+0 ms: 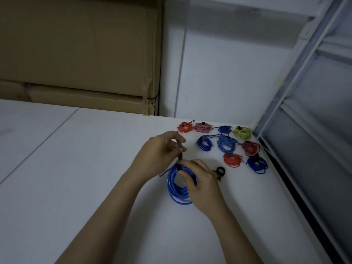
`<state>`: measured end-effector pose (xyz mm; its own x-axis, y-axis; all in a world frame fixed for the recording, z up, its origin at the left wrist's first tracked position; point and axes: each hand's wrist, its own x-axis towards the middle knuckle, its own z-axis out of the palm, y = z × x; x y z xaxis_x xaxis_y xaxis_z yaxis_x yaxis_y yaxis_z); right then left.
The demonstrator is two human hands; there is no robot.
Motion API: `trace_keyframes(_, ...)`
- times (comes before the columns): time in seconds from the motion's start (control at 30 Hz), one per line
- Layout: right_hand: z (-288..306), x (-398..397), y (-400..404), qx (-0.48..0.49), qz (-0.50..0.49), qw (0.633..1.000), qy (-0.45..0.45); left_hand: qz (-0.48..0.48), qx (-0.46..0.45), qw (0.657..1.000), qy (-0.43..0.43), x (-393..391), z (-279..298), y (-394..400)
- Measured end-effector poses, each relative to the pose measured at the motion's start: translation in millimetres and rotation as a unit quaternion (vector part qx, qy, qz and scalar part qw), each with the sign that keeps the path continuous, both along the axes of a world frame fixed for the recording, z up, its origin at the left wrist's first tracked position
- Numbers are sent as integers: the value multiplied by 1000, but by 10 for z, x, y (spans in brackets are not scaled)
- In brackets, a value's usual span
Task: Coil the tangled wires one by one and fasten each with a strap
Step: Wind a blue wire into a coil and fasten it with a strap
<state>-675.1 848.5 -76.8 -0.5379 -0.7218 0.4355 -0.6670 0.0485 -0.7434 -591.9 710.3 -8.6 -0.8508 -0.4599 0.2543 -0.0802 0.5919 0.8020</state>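
Observation:
A coiled blue wire [176,189] is held just above the white table [76,168]. My right hand [200,183] grips the coil at its upper right side. A dark strap [180,151] wraps the top of the coil and stands up from it. My left hand [162,149] pinches the strap's free end and holds it upward. At the back right lie several coiled and strapped wires: red [232,160], blue [204,142], pink [202,127] and yellow-green [242,132].
A spare black strap [219,171] curled in a loop lies just right of my right hand. Cardboard boxes [76,54] stand behind the table at the left. A white wall and a metal window frame [304,111] close the right side.

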Motion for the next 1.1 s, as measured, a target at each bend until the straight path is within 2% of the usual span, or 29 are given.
trace_keyframes(0.03, 4, -2, -6, 4, -6, 1000, -9, 3, -40, 999, 8, 5, -16, 40)
trace_keyframes(0.1, 21, -9, -11, -11, -21, 999, -22, 14, -58, 998, 34, 39, -61, 109)
trace_keyframes(0.27, 61, 13, -11, -35, -45, 996, -68, 71, 30, 992, 100, 101, -163, 187)
trace_keyframes(0.53, 145, 43, 10, -25, -56, 994, -94, 113, 45, 984, 129, 104, -185, 275)
trace_keyframes(0.7, 217, 75, 48, 0, -67, 995, -79, 100, -22, 988, 119, 164, -187, 324)
trace_keyframes(0.8, 251, 119, 78, 15, -60, 994, -86, 88, -95, 986, 107, 209, -202, 356)
trace_keyframes(0.97, 265, 147, 93, 15, -84, 992, -94, 78, -256, 951, 153, 288, -248, 373)
trace_keyframes(1.1, 310, 166, 106, 9, -59, 993, -104, 46, -295, 941, 159, 380, -281, 370)
